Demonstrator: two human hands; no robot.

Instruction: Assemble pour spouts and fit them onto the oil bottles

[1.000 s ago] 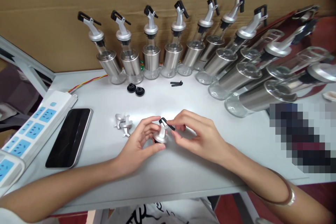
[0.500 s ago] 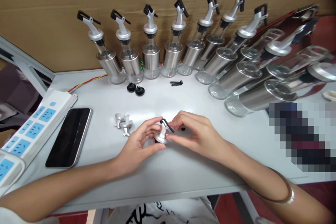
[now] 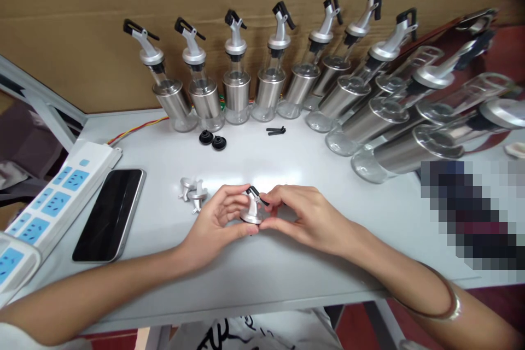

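A silver bottle pourer [image 3: 251,212] with a black flip lever is held just above the front of the table. My left hand [image 3: 213,221] is closed around it, index finger at the lever's top and thumb at the round base. From the other side my right hand [image 3: 307,216] pinches it, with the index finger against the lever's free end and the thumb by the base. Loose silver pourer bodies [image 3: 198,194] lie left of my left hand. Farther back are two black ribbed stoppers [image 3: 219,143] and small black levers [image 3: 275,130].
Glass bottles with steel sleeves [image 3: 237,90], many topped with pourers, curve along the back and right. On the left lie a phone [image 3: 109,213] and a white power strip [image 3: 53,202]. Red and yellow wires [image 3: 137,127] run behind. A pixelated patch covers the right side.
The pourer has shifted slightly left and turned a little in my fingers. My right hand has moved in closer, its thumb now lower by the base. A small black piece is now covered by that hand.
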